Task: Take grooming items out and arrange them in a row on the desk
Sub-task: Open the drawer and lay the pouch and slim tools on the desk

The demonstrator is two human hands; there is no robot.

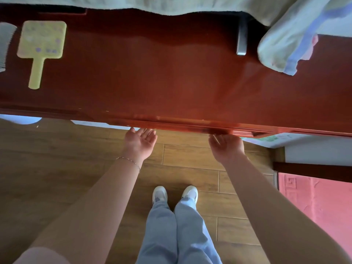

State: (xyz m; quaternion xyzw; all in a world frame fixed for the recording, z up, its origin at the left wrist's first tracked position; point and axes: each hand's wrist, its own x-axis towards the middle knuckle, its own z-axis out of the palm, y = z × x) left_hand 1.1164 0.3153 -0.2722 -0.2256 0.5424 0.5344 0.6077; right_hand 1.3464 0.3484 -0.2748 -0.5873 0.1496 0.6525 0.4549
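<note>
A yellow hand mirror [41, 44] with purple dots lies face down at the far left of the red-brown wooden desk [152, 77]. A grey comb [4, 44] lies just left of it, cut off by the frame edge. My left hand [140, 142] is palm up under the desk's front edge, fingers reaching beneath the drawer front [190, 126]. My right hand [227, 146] is palm up the same way, a little to the right, its fingertips hidden under the edge. Neither hand holds an item.
A pale green cloth with a blue band [285, 46] hangs over the desk's back right. A grey metal bracket [241, 40] stands beside it. Below are a wooden floor [57, 159], my legs and white shoes [175, 195], and a pink mat [314, 206] at right.
</note>
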